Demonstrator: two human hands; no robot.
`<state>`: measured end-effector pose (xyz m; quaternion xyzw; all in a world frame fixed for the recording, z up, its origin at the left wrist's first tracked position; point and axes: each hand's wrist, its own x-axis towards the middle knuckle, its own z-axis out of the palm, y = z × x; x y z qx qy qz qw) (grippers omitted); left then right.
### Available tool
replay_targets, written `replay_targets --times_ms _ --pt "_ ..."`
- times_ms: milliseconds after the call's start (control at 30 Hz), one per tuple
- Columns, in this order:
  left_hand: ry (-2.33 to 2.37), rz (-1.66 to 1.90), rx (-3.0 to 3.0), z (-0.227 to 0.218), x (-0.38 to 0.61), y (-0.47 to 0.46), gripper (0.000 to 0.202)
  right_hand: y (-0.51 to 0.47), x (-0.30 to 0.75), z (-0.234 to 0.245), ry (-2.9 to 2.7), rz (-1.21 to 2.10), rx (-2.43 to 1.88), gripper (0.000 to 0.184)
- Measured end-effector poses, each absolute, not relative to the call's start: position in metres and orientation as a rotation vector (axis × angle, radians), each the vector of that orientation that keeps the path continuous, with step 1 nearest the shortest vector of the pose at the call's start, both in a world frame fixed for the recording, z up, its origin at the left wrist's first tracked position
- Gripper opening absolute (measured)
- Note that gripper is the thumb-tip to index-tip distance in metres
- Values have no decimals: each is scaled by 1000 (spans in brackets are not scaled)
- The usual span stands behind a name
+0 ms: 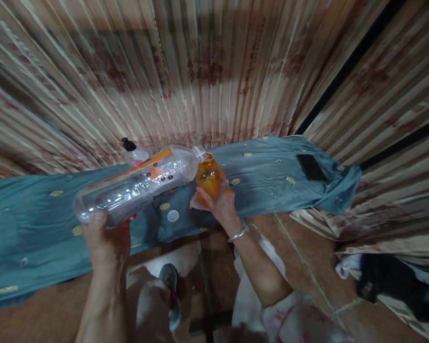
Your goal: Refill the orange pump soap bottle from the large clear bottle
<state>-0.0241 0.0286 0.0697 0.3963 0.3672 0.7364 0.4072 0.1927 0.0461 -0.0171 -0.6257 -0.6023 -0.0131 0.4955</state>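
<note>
My left hand (107, 238) is closed around the lower end of a large clear plastic bottle (139, 183) with an orange and black printed label. The bottle lies tilted nearly level, its mouth pointing right. That mouth meets the rim of a small orange translucent bottle (208, 177), held by my right hand (221, 197) with the fingers wrapped round it. A pale cloth or tissue (196, 202) shows under the orange bottle. On the cloth below lies a round white cap (173, 216). Whether liquid passes between the two bottles, I cannot tell.
A narrow bench with a teal patterned cloth (257, 195) runs across the view. Behind the large bottle stands a pump bottle with a black top (128, 144). A black phone (311, 167) lies at the right. Striped curtains (207, 71) hang behind; dark clothing (389, 281) is at lower right.
</note>
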Motion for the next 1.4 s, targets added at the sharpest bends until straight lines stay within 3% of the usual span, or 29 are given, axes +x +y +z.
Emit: replay_targets --times_ms 533,1400 --pt "895 1855 1013 63 -28 34 40 45 194 -13 -1458 41 -1515 75" --pt "904 1846 1008 62 -30 33 42 47 192 -17 -1461 -51 -1523 76"
